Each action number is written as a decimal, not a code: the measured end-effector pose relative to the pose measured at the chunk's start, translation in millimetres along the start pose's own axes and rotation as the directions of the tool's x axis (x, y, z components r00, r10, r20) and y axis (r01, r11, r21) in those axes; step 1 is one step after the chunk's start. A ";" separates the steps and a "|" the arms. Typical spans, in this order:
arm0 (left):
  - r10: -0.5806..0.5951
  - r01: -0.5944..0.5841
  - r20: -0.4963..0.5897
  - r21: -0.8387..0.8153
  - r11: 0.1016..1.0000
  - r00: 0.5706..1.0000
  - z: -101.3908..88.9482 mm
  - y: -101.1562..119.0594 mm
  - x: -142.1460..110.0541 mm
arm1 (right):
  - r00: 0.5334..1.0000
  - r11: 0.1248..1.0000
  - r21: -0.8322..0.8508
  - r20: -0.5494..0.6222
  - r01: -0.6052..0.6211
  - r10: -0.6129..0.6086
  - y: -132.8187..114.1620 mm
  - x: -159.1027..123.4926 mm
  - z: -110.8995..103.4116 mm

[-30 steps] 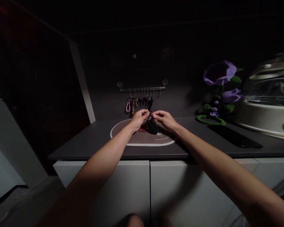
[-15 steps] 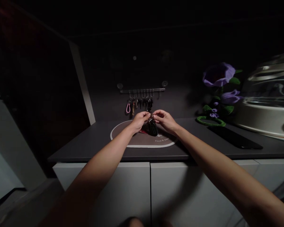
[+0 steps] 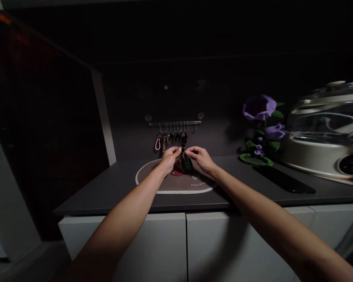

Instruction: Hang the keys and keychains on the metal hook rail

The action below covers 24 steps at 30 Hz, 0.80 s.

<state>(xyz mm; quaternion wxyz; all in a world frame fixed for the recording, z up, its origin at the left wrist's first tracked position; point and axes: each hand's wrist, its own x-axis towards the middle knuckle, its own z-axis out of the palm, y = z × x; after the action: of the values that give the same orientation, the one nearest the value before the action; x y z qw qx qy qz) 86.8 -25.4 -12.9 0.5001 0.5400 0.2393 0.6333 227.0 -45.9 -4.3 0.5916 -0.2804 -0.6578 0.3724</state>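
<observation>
We have our left hand (image 3: 169,157) and right hand (image 3: 200,158) raised together, fingertips pinched closed on what looks like a small metal key ring (image 3: 182,150) at the top of a black key fob with green-edged buttons (image 3: 186,164); in this dim light we can't be sure of the exact grip. The work in hand is at that ring, and any move from here calls for a steady, fine pinch. The glossy fob hangs upright between our hands, over a brown oval mat with a white rim (image 3: 153,185). A small red card (image 3: 176,173) lies on the mat, and keys hang from a clear wall-mounted hook rail (image 3: 174,123) just above.
</observation>
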 end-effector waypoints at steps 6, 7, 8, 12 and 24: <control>0.082 -0.076 -0.067 0.086 0.993 0.994 -3.2 1.8 2.9 | 1.000 0.998 -0.065 -0.025 -0.007 0.005 -0.2 12.5 -2.1; 0.082 -0.076 -0.075 0.086 0.993 0.994 -4.3 2.3 3.4 | 1.000 0.998 -0.065 -0.028 -0.014 0.012 0.0 16.2 -3.1; 0.079 -0.072 -0.089 0.084 0.994 0.993 -5.6 2.6 4.2 | 0.999 0.998 -0.064 -0.035 -0.019 0.016 0.2 20.6 -4.3; 0.041 -0.031 -0.169 0.061 0.998 0.985 -12.2 0.7 9.4 | 0.997 0.995 -0.095 -0.079 -0.006 -0.002 0.2 44.0 -11.3; -0.066 0.063 -0.224 -0.020 0.998 0.972 -14.8 0.1 11.0 | 0.934 0.877 -0.474 -0.343 -0.076 -0.104 -7.0 119.1 -37.8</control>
<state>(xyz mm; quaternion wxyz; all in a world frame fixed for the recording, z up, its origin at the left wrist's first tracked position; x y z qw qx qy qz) 74.0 -12.1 -12.5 0.4937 0.4537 0.3077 0.6751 247.8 52.5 70.1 0.6162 -0.4760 -0.6125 0.1361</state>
